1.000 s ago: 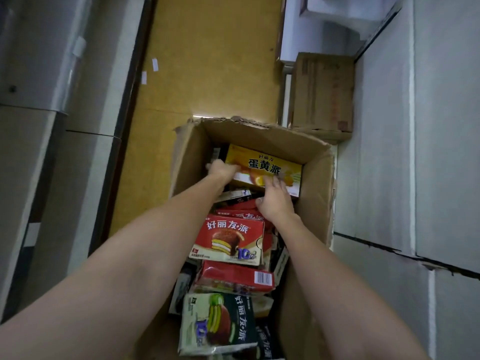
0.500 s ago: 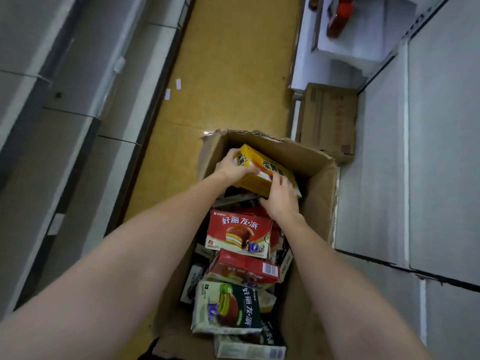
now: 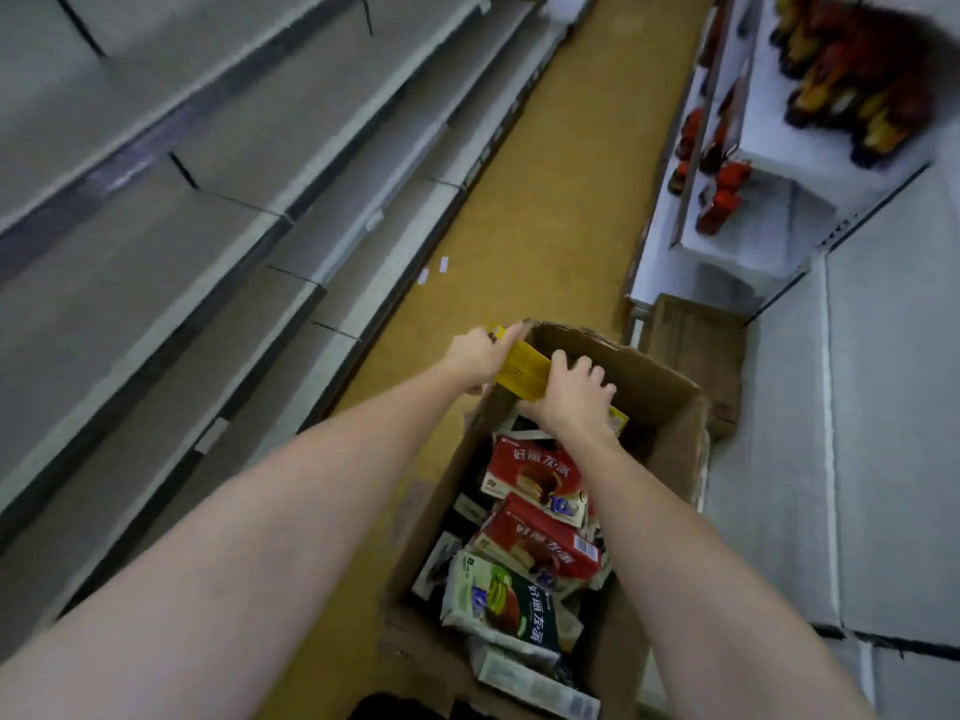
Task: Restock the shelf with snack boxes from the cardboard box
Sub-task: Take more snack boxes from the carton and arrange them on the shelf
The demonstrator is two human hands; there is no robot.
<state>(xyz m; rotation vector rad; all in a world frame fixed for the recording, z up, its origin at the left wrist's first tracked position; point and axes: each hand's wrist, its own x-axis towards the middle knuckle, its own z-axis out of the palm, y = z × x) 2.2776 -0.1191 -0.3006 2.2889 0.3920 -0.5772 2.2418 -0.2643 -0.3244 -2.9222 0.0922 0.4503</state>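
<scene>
Gray shelves (image 3: 218, 241) stand on the left. The left hand (image 3: 475, 356) and right hand (image 3: 574, 394) both grip a yellow snack box (image 3: 522, 375) (tilted) above the open cardboard box (image 3: 670, 402), over red snack boxes (image 3: 540, 532).

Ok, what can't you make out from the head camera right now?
- Yellow snack box: front print hidden by left hand and right hand.
- Cardboard box: near end cut off by bottom edge; lower layers buried.
- Bottles on far right shelf: motion-blurred, labels unreadable.
</scene>
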